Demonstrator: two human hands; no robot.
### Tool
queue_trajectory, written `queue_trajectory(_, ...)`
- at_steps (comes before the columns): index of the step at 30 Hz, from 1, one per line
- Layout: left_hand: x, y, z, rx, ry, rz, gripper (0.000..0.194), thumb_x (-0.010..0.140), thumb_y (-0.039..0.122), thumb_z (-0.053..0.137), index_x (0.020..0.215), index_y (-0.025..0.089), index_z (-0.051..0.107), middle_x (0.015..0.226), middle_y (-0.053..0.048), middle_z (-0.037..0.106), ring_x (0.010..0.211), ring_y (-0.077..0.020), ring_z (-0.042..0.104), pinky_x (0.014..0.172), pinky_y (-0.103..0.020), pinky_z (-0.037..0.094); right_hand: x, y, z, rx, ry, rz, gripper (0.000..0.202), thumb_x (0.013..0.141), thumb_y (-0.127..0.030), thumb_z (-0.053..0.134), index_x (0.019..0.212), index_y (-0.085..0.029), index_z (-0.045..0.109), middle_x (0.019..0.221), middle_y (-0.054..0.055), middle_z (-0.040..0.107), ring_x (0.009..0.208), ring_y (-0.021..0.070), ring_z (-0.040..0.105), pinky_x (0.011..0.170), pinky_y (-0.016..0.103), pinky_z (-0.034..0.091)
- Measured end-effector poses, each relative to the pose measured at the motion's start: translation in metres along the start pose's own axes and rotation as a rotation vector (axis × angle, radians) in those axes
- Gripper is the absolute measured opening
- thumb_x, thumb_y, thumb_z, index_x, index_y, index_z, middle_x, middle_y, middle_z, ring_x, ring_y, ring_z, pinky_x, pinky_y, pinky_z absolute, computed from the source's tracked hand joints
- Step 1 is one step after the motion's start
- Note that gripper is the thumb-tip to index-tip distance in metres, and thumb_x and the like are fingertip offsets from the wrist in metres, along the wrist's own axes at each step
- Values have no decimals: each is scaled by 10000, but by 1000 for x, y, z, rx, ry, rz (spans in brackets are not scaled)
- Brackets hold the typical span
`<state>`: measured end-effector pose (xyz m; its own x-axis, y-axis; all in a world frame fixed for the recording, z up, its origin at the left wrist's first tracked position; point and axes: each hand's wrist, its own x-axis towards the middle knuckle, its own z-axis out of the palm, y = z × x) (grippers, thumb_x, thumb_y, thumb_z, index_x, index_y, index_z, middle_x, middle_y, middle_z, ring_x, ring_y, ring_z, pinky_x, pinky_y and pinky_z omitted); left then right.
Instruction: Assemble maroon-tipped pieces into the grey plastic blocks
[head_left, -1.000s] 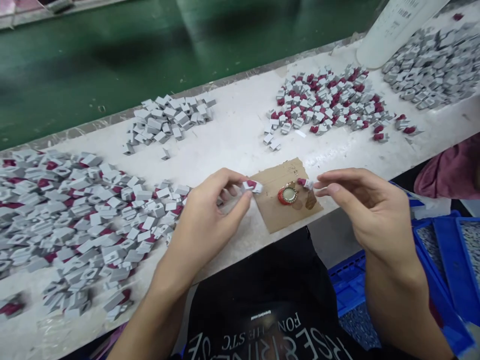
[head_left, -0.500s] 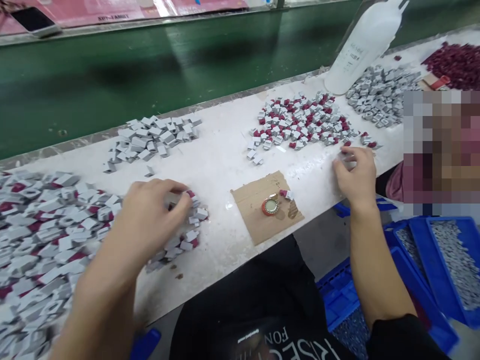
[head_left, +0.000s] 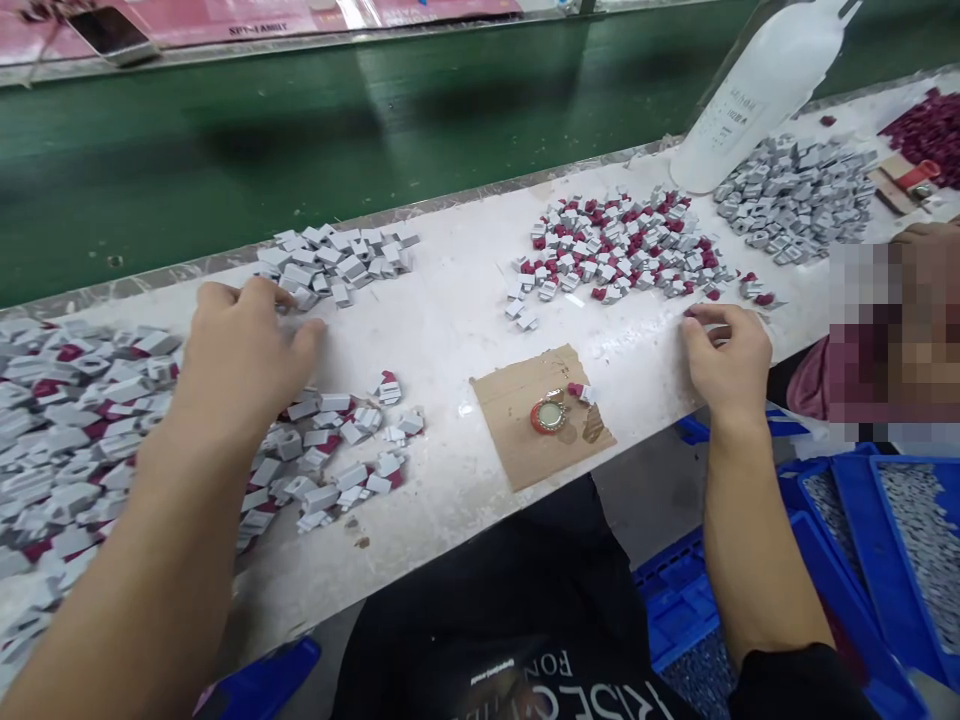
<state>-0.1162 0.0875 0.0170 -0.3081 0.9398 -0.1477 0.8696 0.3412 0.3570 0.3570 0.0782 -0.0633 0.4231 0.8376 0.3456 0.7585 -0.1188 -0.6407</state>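
Note:
My left hand (head_left: 251, 345) is over the left part of the bench, thumb and fingers apart, its fingertips beside the pile of plain grey pieces (head_left: 341, 260). Below it lie grey-and-maroon pieces (head_left: 322, 450). My right hand (head_left: 727, 355) has its thumb and forefinger curled close around a tiny maroon bit at the front of the mixed grey-and-maroon pile (head_left: 622, 245). Between the hands, a cardboard square (head_left: 517, 440) carries a round cap with a red rim (head_left: 548, 416) and one grey-and-maroon piece (head_left: 580, 392).
A white bottle (head_left: 757, 100) leans at the back right, beside more grey pieces (head_left: 802, 195) and a maroon heap (head_left: 926, 135). Another person's hand and sleeve (head_left: 810, 380) are at the right edge. Blue bins (head_left: 855, 500) stand below the bench; a phone (head_left: 114, 38) lies at the back left.
My left hand has moved up and left, from the near grey-and-maroon pieces toward the grey pile, and its fingers have spread. A grey-and-maroon piece now shows where it was. My right hand stays near the mixed pile.

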Motion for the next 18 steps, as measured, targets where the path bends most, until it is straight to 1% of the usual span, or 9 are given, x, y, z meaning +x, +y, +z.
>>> queue_trajectory(3,-1,-2,0,26,11,29,189,1047,404,624,1140,240,603,1121,-120,489,1151,-420,632,1153,-611,483,0,-3,0,41,-62,8,95,870,-307,731,940,-252,765,920,63,793,764,245,703,767,426,609)
queue_trajectory(4,-1,-3,0,32,5,44,130,1039,373,618,1077,253,585,1057,-104,472,1104,-411,635,1135,-610,490,0,-4,-1,73,-63,22,87,864,-287,713,930,-255,759,880,52,789,749,243,709,736,408,602)
queue_trajectory(6,-1,-3,-1,41,-3,78,77,1019,322,615,1004,269,561,993,-85,467,1033,-384,634,1140,-613,500,1,-4,-5,126,-27,36,161,866,-245,650,971,-255,772,839,38,776,718,237,714,695,389,591)
queue_trajectory(7,-1,-2,-2,45,-2,90,67,1002,299,627,1002,269,567,983,-81,488,1013,-368,638,1146,-608,511,2,-5,-8,133,-6,25,225,867,-226,618,1014,-250,787,853,42,783,712,236,714,686,388,586)
queue_trajectory(9,-4,3,-4,48,-5,89,108,955,257,666,1048,250,613,990,-80,570,977,-341,661,1117,-580,553,5,-6,-12,115,1,-24,352,859,-202,590,1119,-240,824,992,71,830,754,237,726,688,391,579)
queue_trajectory(12,-15,15,-8,-1,-3,97,248,934,263,706,1171,191,721,1092,-113,727,948,-335,718,984,-537,605,8,-10,-16,84,-138,-131,454,836,-184,620,1210,-253,866,1266,103,843,885,241,758,718,386,580)
queue_trajectory(13,-21,19,-8,-35,2,119,272,941,280,717,1192,183,753,1127,-118,762,957,-339,735,958,-525,611,8,-11,-15,73,-187,-161,447,838,-183,632,1205,-256,876,1288,104,837,901,239,757,732,385,586)
queue_trajectory(15,-37,25,-8,-121,9,186,279,942,304,746,1192,195,807,1144,-99,807,989,-335,762,947,-496,624,8,-13,-14,40,-245,-191,378,862,-199,660,1162,-244,885,1233,110,827,850,225,729,753,392,598)
queue_trajectory(18,-64,29,-3,-255,-22,271,261,967,348,786,1199,240,838,1136,-55,835,996,-293,783,939,-434,652,1,-17,-12,30,-254,-133,275,896,-269,756,1136,-225,882,1122,101,801,756,200,674,782,409,621)
